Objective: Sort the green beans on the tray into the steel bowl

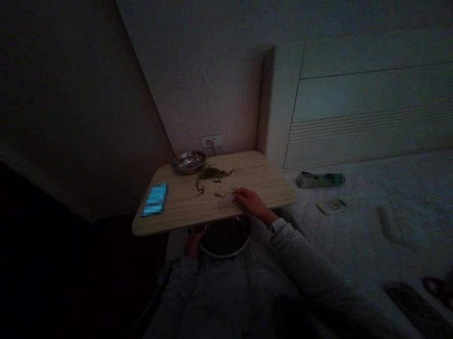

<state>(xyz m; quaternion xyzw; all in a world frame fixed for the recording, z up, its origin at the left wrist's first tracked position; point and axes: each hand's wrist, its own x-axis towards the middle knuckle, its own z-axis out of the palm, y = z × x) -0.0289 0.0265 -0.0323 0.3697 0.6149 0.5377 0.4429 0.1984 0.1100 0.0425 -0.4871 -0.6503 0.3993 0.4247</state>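
Note:
My right hand (253, 204) is closed on a thin, pale, see-through piece (226, 201), like a plastic sheet or card, held low over the small wooden table (267, 180) near its front edge. A few small dark green grains lie beside this piece. Farther back, a loose patch of the same grains (213, 173) is spread on the tabletop. My left hand (193, 243) grips the left side of a round metal-rimmed bowl (226, 254) below the table's front edge, at my lap. The bowl's inside is dark, so its contents are hard to make out.
A shiny steel bowl (189, 163) stands at the table's back left, and a lit phone (154, 199) lies at its left. On the bed at right are a green case (320, 180), a second phone (334, 206), a remote (419, 306) and red-handled scissors (445, 294).

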